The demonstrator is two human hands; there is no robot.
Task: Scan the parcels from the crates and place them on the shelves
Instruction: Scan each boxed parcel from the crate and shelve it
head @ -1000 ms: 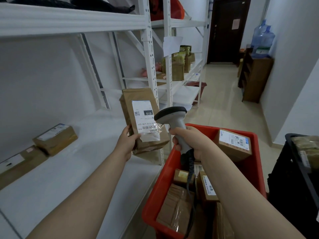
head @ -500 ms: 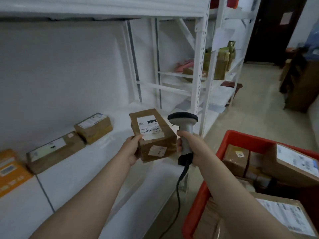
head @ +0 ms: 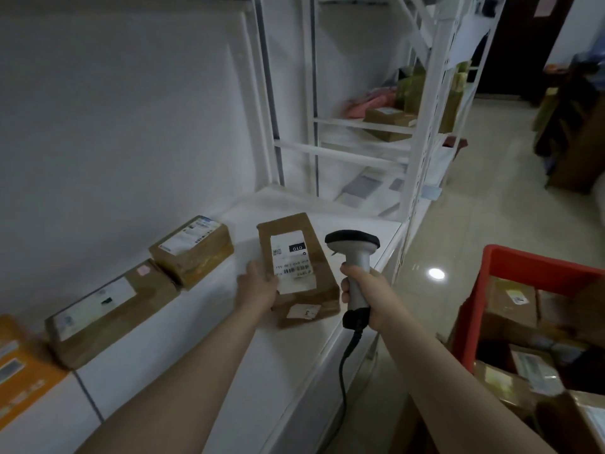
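Parcel (head: 296, 267) has come down low by the shelf's (head: 229, 339) front edge, left hand (head: 258, 286) gripping it, right hand (head: 363, 290) clutching the scanner (head: 355, 257) (three boxes (head: 193, 247) shelved already, crate (head: 523, 260) still pretty full).

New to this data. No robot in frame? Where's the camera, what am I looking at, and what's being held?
There is no robot here. A person works with bare hands, and the single picture comes from a wide-angle camera worn on their head, looking forward and down. That is why two forearms enter from the bottom.

The left hand holds a flat brown paper parcel with a white barcode label low over the white metal shelf; I cannot tell whether it touches. The right hand has its grip round a grey handheld barcode scanner with a black head, its cable hanging down.

On the shelf by the wall lie a small brown cardboard box, a longer flat brown box and an orange parcel. At right stands a red plastic crate holding more parcels.
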